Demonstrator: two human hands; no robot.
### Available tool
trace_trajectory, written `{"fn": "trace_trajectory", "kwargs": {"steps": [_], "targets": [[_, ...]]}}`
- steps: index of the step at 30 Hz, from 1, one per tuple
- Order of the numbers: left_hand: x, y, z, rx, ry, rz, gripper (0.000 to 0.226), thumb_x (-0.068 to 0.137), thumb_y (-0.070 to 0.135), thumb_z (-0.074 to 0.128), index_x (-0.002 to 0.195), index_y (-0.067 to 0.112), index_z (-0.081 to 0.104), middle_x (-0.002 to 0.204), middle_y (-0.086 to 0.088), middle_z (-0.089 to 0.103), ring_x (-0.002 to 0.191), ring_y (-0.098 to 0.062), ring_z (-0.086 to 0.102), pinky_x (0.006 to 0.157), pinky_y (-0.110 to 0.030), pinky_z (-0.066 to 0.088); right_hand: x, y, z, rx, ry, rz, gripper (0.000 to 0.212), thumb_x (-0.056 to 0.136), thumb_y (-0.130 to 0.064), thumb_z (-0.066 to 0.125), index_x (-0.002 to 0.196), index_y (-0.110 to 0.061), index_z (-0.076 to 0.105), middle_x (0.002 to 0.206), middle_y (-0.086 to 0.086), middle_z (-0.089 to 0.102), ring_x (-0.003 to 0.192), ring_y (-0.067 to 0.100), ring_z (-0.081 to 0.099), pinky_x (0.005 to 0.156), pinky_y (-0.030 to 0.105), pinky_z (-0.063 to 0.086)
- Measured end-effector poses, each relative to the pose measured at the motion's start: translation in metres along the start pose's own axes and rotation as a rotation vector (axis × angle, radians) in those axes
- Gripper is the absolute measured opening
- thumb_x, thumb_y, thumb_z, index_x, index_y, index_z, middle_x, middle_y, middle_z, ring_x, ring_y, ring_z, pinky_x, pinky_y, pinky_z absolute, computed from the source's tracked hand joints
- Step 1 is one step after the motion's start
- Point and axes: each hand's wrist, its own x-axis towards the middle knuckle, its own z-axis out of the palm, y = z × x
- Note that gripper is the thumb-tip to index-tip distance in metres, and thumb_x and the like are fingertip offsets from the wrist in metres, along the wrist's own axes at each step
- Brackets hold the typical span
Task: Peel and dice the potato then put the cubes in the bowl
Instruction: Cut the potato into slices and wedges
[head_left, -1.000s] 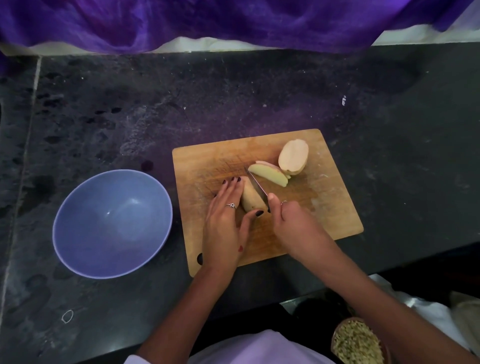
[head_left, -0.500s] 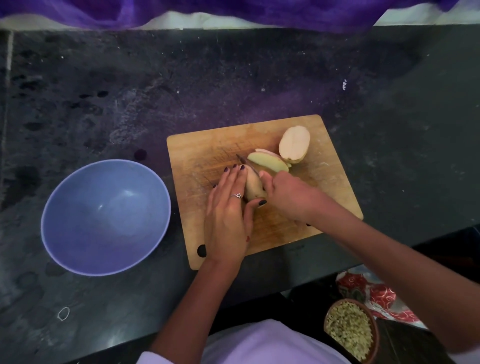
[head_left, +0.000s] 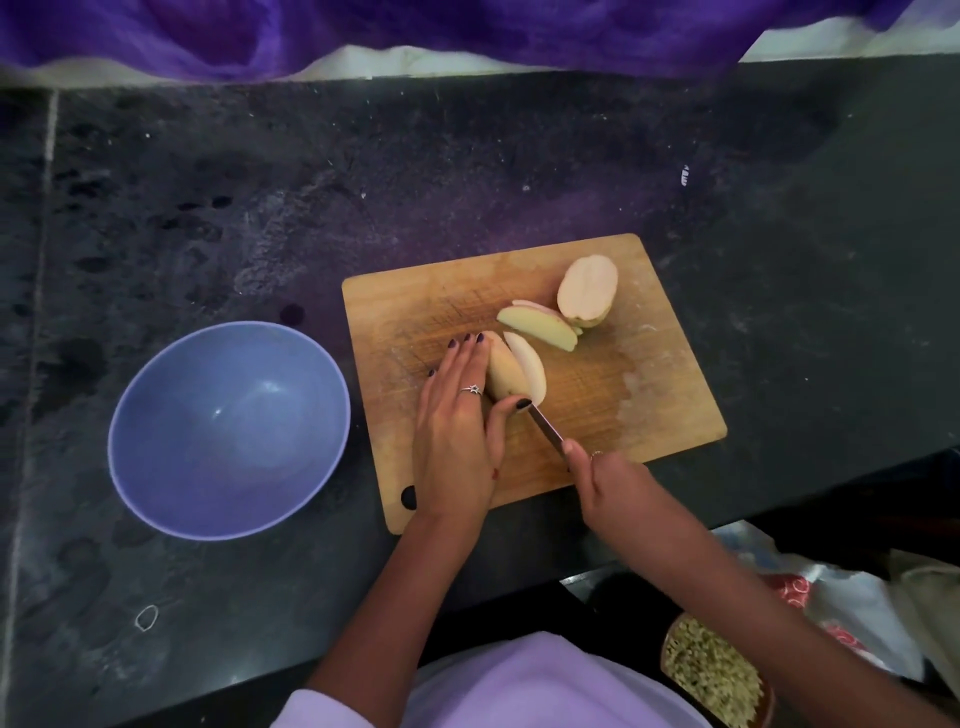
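Knife (head_left: 545, 427) drawn back, slice (head_left: 531, 372) fallen — right hand (head_left: 608, 486) clamps handle, left hand (head_left: 457, 421) pinches potato (head_left: 503, 373).

I see a dark, speckled stone counter (head_left: 208, 208), scuffed and dimly lit. Purple cloth (head_left: 415, 31) hangs along its far edge over a pale strip. Below the near edge sit a basket of grain (head_left: 711, 675) and crumpled bags (head_left: 852, 608).

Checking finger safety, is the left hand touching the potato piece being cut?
Touching. The head view shows the left hand holding the potato piece, fingers along its far side and thumb against its near end.
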Motion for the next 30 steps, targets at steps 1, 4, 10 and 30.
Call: {"fn": "trace_trajectory", "kwargs": {"steps": [1, 4, 10, 30], "targets": [[0.000, 0.000, -0.001, -0.008, -0.008, -0.003, 0.062, 0.091, 0.043, 0.048, 0.142, 0.008, 0.043, 0.145, -0.007, 0.047, 0.138, -0.016, 0.034, 0.113, -0.033, 0.027, -0.003, 0.002, 0.004, -0.029, 0.024, 0.010, 0.053, 0.101, -0.046, 0.021, 0.065, -0.013, 0.043, 0.066, 0.002, 0.047, 0.056, 0.016, 0.048, 0.055, 0.028, 0.035], [0.000, -0.001, -0.003, -0.010, -0.042, -0.019, 0.063, 0.090, 0.040, 0.055, 0.144, 0.011, 0.039, 0.147, -0.004, 0.043, 0.139, -0.010, 0.027, 0.115, -0.024, 0.018, -0.010, 0.005, 0.014, -0.182, 0.133, -0.010, 0.056, 0.100, -0.050, 0.015, 0.094, -0.010, 0.055, 0.089, 0.008, 0.058, 0.088, 0.029, 0.061, 0.067, 0.033, 0.038], [0.000, 0.002, -0.006, 0.003, -0.079, -0.036, 0.066, 0.091, 0.042, 0.056, 0.148, 0.015, 0.033, 0.152, 0.001, 0.035, 0.143, -0.011, 0.023, 0.117, -0.026, 0.016, 0.012, 0.018, -0.007, -0.057, 0.209, 0.042, 0.055, 0.100, -0.048, 0.017, 0.091, -0.008, 0.054, 0.069, 0.001, 0.047, 0.062, 0.019, 0.048, 0.063, 0.032, 0.037], [0.022, 0.010, -0.042, 0.383, -0.348, 0.069, 0.077, 0.081, 0.048, 0.067, 0.145, 0.016, 0.038, 0.146, -0.007, 0.038, 0.138, -0.024, 0.029, 0.118, -0.037, -0.001, 0.015, 0.029, -0.034, 0.155, -0.062, -0.151, 0.052, 0.101, -0.047, 0.023, 0.067, -0.016, 0.046, 0.061, -0.004, 0.046, 0.054, 0.009, 0.044, 0.051, 0.026, 0.034]]}}
